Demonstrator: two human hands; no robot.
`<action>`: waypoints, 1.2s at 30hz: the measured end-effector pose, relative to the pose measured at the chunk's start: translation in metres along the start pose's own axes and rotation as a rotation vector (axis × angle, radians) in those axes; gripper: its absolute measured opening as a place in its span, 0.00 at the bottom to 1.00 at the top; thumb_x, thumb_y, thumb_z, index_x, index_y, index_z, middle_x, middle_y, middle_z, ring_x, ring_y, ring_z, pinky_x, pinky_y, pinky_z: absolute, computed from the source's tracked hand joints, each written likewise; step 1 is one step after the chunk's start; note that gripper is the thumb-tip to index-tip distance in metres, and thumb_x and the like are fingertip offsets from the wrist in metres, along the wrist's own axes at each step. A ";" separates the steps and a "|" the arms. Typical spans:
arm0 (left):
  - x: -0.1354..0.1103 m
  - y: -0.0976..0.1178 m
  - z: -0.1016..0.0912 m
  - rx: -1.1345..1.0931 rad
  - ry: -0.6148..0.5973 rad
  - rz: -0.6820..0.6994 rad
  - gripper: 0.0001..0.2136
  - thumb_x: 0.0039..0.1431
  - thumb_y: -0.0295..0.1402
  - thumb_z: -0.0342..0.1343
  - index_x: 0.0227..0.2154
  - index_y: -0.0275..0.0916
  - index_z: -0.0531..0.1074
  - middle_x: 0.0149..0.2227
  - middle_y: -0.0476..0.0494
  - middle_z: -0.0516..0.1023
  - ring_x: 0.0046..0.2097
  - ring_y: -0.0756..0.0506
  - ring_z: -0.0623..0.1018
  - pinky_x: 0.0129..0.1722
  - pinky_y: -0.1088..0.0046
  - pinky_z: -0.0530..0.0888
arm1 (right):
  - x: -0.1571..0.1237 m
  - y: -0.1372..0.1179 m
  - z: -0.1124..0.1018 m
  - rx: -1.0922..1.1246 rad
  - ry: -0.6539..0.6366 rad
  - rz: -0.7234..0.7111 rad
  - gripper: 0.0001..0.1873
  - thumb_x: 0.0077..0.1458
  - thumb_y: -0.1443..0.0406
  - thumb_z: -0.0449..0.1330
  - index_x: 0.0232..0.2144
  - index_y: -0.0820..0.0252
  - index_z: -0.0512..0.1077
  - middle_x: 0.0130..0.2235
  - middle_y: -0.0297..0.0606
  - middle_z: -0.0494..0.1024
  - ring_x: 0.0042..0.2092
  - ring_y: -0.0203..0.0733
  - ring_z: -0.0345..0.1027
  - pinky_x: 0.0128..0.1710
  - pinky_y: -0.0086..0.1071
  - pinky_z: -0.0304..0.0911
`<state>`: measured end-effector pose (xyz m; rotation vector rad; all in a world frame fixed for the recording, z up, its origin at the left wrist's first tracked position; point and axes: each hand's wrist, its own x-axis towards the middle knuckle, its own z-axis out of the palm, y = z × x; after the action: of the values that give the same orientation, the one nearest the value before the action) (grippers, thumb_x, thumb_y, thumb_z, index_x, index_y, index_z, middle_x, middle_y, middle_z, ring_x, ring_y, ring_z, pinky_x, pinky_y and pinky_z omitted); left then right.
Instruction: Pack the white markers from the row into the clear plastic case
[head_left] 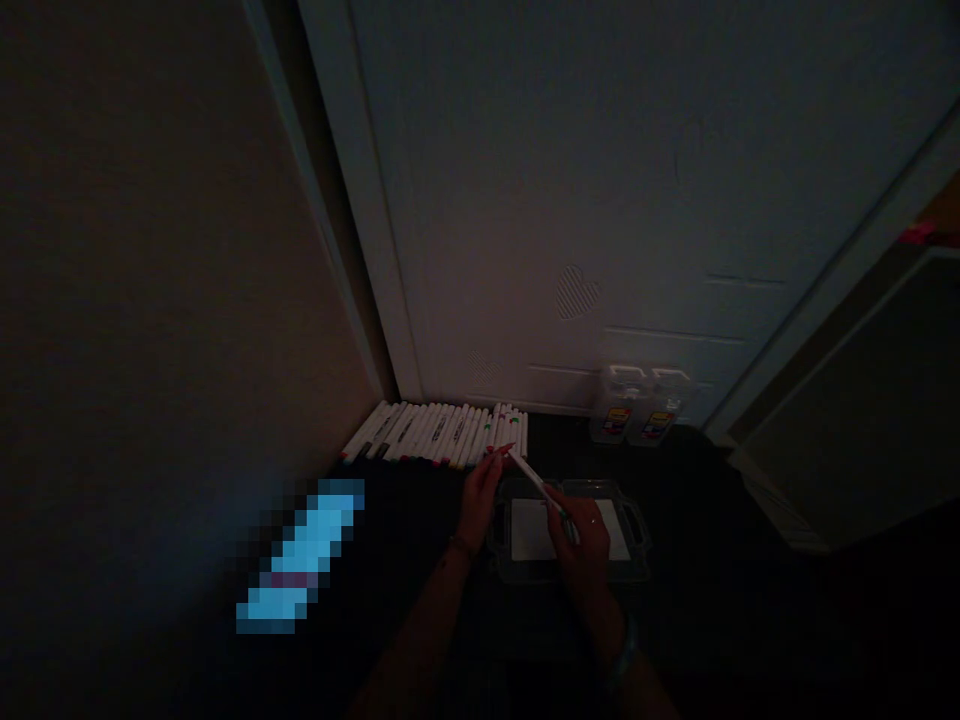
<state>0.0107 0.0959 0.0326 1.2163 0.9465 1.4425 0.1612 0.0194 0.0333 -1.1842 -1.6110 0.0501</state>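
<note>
Right hand point(581, 535) pinches a white marker point(534, 476) by its near end, tip toward 11 o'clock. Left hand point(480, 495) seems, in the dimness, to pinch its cap. Likely light, stiff and slick, so best gripped mid-barrel.

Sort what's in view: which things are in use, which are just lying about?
In use: marker held in right hand, left hand at its tip; row of markers; clear case under the hands.
Lying about: two small tubs by the door.
</note>
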 end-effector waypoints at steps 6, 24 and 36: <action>0.002 -0.009 0.001 0.077 0.035 0.030 0.16 0.53 0.42 0.55 0.41 0.38 0.74 0.44 0.42 0.76 0.48 0.43 0.73 0.52 0.65 0.66 | 0.001 0.000 0.000 -0.001 -0.002 0.054 0.10 0.57 0.66 0.54 0.41 0.56 0.71 0.36 0.39 0.75 0.39 0.43 0.67 0.40 0.39 0.62; 0.001 -0.007 0.000 -0.101 -0.044 -0.112 0.23 0.49 0.42 0.59 0.46 0.36 0.70 0.39 0.39 0.79 0.44 0.41 0.77 0.45 0.65 0.70 | 0.003 -0.005 0.006 0.028 -0.414 -0.089 0.17 0.54 0.68 0.56 0.47 0.52 0.68 0.42 0.37 0.75 0.43 0.42 0.68 0.43 0.36 0.64; -0.001 0.002 -0.002 -0.166 0.083 -0.075 0.24 0.49 0.40 0.60 0.48 0.37 0.66 0.40 0.40 0.78 0.42 0.44 0.77 0.41 0.70 0.71 | 0.006 0.004 0.008 0.327 -0.346 0.244 0.15 0.59 0.61 0.51 0.47 0.54 0.67 0.44 0.38 0.74 0.44 0.41 0.68 0.45 0.35 0.62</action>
<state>0.0082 0.0945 0.0343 0.9962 0.8994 1.4907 0.1583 0.0293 0.0317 -1.1478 -1.6629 0.6828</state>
